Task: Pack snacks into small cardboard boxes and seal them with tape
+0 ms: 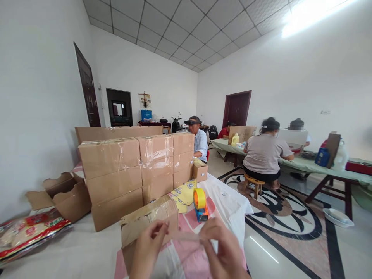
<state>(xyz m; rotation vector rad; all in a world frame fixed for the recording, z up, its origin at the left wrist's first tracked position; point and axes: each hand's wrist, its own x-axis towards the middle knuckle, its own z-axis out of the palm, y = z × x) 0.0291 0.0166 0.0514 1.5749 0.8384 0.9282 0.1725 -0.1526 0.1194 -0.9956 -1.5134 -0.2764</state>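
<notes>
My left hand pinches one end of a pale, see-through strip of tape. My right hand pinches the other end, so the strip is stretched level between them. Behind my left hand stands a worn cardboard box with scuffed, taped edges; its lower part is partly covered by my hand. A tape dispenser with an orange and blue body and a yellow roll sits just beyond my right hand. Yellow printed sheets lie behind the box.
Stacked taped cartons form a wall at the back left. An opened carton and a red-edged plastic bag lie further left. A small box stands at the stack's end. Several people sit nearby, one on a wooden stool.
</notes>
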